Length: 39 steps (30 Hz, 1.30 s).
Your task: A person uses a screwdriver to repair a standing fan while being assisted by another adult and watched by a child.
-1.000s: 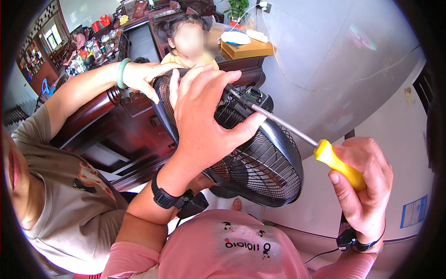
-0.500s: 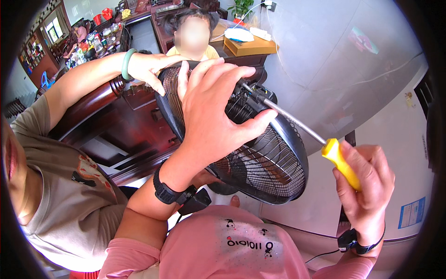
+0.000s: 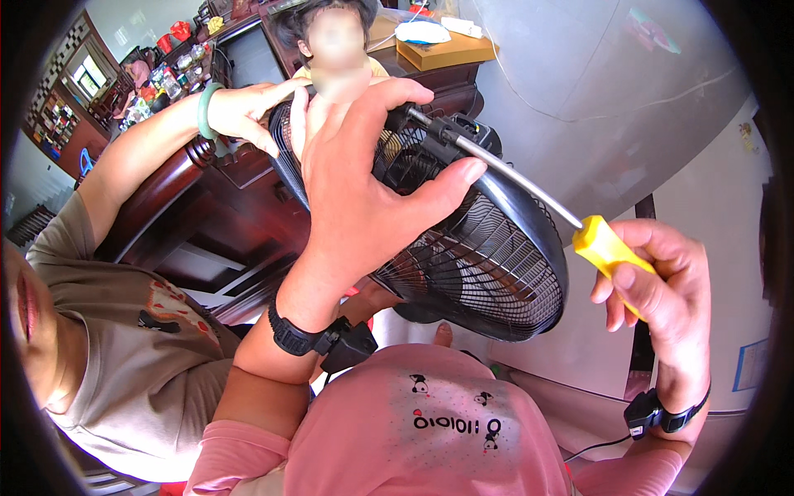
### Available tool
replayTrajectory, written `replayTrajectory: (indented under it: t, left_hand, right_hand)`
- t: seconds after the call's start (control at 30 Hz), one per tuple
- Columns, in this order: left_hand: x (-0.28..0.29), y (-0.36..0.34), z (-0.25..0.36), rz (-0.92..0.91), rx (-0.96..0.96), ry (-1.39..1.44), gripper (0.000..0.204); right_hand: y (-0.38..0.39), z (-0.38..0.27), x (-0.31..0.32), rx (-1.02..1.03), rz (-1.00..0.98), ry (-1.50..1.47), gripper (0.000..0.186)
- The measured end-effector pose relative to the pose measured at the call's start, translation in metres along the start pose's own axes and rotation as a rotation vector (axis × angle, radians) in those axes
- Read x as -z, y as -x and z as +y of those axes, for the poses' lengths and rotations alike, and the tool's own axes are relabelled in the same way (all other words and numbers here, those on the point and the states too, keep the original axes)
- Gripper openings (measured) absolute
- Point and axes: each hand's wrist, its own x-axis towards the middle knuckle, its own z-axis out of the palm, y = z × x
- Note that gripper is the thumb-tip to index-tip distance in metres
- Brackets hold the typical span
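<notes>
My left hand [image 3: 347,182] grips the top of a black mesh-caged fan [image 3: 488,281], fingers spread over it and thumb beside a black fitting [image 3: 443,136] near its centre. My right hand [image 3: 662,289] holds the yellow handle of a screwdriver [image 3: 605,246], whose long metal shaft slants up-left into that fitting; the tip is hard to make out. A co-worker's hand [image 3: 244,116] with a green bangle touches the fan's upper left edge, left of my fingers.
A person [image 3: 149,347] in a brown shirt stands close left. A small person [image 3: 339,50] is behind the fan. A dark wooden bench [image 3: 198,240], a cluttered table [image 3: 165,91], an orange box [image 3: 442,54] on dark furniture and a grey wall [image 3: 562,99] with a trailing cable surround us.
The fan and my left hand have shifted slightly upward. The screwdriver's handle has risen, and my right hand's fingers now curl differently around it, thumb lower on the handle.
</notes>
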Motion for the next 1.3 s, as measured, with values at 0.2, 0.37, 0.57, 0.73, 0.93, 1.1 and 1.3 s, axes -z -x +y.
replayTrajectory:
  t: [0.2, 0.37, 0.57, 0.73, 0.93, 1.1, 1.3]
  left_hand:
    - [-0.002, 0.0, 0.001, 0.027, 0.058, 0.021, 0.052]
    - [0.0, -0.002, 0.001, -0.005, -0.009, 0.004, 0.048]
    - [-0.002, -0.003, -0.004, 0.056, -0.027, -0.003, 0.05]
    - [-0.007, -0.001, -0.003, 0.057, -0.012, 0.032, 0.051]
    - [-0.005, -0.001, -0.004, 0.067, -0.012, 0.003, 0.05]
    - [-0.003, -0.002, 0.001, 0.048, -0.027, -0.015, 0.049]
    - [-0.004, -0.003, 0.001, 0.068, -0.054, -0.025, 0.05]
  right_hand:
    - [0.005, 0.014, -0.008, 0.565, 0.111, 0.481, 0.044]
    - [0.006, 0.006, -0.01, 0.864, 0.296, 1.045, 0.052]
    - [0.009, 0.007, -0.014, 0.854, 0.268, 1.18, 0.048]
    - [-0.004, 0.001, 0.0, -0.084, -0.072, -0.169, 0.039]
    - [0.001, 0.003, 0.0, 0.397, 0.031, 0.497, 0.05]
    - [0.007, -0.01, -0.007, 0.816, 0.26, 1.098, 0.053]
    - [0.007, -0.001, -0.011, 0.868, 0.282, 1.168, 0.051]
